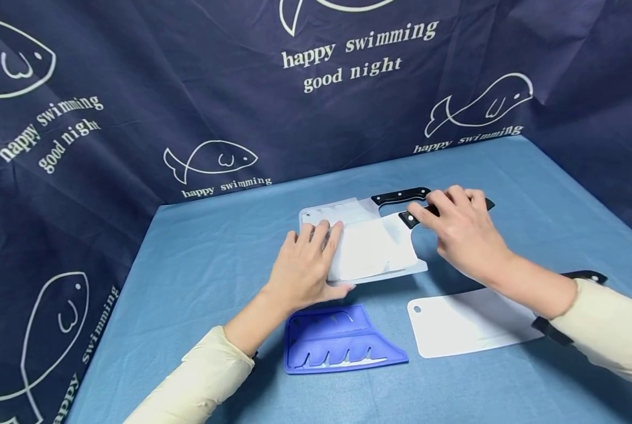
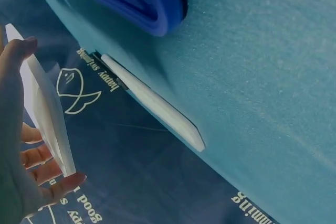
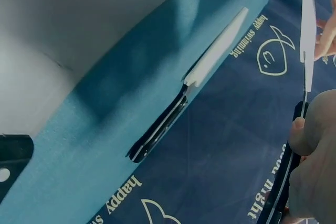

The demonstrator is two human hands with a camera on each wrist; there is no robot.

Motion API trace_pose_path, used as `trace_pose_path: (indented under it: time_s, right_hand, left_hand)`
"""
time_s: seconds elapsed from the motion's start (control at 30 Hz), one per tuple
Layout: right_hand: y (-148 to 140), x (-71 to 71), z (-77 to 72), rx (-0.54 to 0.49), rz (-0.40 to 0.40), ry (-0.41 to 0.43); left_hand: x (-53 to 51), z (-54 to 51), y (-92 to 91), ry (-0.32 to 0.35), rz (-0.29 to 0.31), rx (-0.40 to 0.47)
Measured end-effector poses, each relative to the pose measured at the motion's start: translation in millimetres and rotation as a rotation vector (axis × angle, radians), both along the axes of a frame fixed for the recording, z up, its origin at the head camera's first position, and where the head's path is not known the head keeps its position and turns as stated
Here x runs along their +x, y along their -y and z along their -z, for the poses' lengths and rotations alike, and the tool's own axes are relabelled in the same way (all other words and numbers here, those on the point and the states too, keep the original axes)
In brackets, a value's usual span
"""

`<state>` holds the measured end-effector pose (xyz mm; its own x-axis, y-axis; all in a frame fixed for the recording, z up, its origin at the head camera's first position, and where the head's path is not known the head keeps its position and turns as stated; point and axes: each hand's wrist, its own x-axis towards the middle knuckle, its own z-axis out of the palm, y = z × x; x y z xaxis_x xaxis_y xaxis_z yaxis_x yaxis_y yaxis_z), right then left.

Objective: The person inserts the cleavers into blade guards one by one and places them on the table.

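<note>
Left hand (image 1: 304,266): grips white sheath (image 3: 308,30), probably to steady it.
Right hand (image 1: 465,235): holds cleaver (image 1: 408,220) by its handle, likely for control.
Cleaver: centre, raised, blade meeting white sheath; depth unclear.
Blue sheath (image 1: 337,338): near side, unheld.

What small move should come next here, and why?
Probably the right hand should ease the held cleaver further into the white sheath while the left hand steadies it. The right hand grips the handle, the left holds the sheath, and some blade shows between sheath and handle; full depth is unclear.
</note>
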<state>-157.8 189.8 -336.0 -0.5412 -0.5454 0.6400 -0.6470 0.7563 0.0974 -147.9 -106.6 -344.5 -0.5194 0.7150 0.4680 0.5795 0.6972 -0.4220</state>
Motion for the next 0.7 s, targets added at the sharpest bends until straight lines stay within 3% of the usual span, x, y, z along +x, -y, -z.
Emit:
trace_pose_path:
  time_s: [0.7]
  right_hand:
    - [-2.7,2.4,-10.0,0.005,0.043,0.049]
  left_hand:
    - [-3.3,1.7,-4.8,0.017,0.019,0.077]
